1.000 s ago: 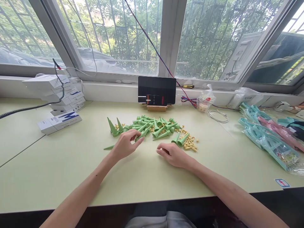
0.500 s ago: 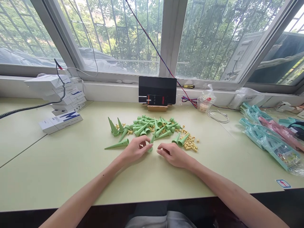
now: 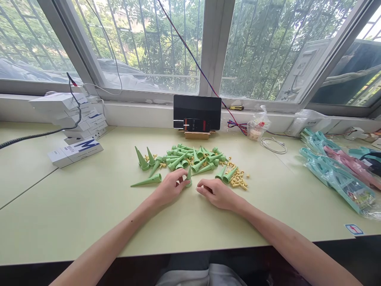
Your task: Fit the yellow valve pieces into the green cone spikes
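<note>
My left hand [image 3: 172,185] is closed round a green plastic watering spike [image 3: 189,177], which stands upright with its point up and its wide end at the table. A short way to the right, my right hand [image 3: 218,193] rests on the table with its fingers curled together; whatever they hold, if anything, is hidden. Behind both hands lies a pile of green spikes [image 3: 205,161]. A single spike [image 3: 146,180] lies on its side left of my left hand. Small yellow plugs [image 3: 239,180] are heaped beyond my right hand, beside two tilted spikes.
A phone [image 3: 196,125] leans on a black tablet [image 3: 197,105] at the windowsill. White boxes [image 3: 76,153] are stacked at the left. A coiled white cable [image 3: 274,146], a plastic bag [image 3: 257,126] and bagged teal items [image 3: 337,174] lie on the right.
The spike in my left hand has gone from leaning to upright, and its tip has shifted slightly left. My right hand has stayed almost still.
</note>
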`<state>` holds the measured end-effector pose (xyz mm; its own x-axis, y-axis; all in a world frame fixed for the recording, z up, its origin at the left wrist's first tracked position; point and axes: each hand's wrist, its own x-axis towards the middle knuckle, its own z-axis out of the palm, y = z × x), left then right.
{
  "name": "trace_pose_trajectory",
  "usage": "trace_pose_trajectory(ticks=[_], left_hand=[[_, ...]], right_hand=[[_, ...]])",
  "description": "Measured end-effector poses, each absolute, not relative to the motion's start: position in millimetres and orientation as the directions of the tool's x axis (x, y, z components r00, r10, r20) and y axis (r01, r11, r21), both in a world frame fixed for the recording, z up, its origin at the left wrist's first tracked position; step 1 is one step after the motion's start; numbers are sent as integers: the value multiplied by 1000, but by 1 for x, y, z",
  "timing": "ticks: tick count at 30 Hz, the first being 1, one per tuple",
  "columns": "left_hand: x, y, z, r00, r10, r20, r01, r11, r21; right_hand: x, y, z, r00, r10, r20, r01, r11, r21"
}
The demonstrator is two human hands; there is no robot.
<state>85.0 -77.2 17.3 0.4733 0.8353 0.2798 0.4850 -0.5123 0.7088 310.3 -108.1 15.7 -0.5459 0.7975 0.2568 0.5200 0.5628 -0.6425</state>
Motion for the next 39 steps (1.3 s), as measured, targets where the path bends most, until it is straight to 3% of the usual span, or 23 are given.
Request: trace_pose_trajectory(ticks=[6, 14, 23, 28, 35, 39], left_hand=[[86, -79, 20, 446, 850, 281, 540, -505, 673], [85, -81, 26, 460, 850, 256, 460, -475, 750], [79, -81, 35, 222, 792, 569, 381, -608, 696], [80, -84, 31, 358, 717, 599, 467, -693, 550], [90, -97, 20, 606, 654, 452, 533, -756, 380], [94, -101, 19, 675, 626, 391, 507, -778, 370]], right_hand=[[310, -108, 16, -544, 800, 255, 522, 560, -643], [311, -108, 15, -541, 801, 258, 508, 555, -658], [311, -109, 14, -514, 793, 326, 478, 581, -658], [313, -112, 17, -453, 804, 386, 479, 584, -655], [332, -94, 21, -277, 816, 507, 602, 559, -571], [355, -72, 25, -148, 847, 511, 736, 440, -515]])
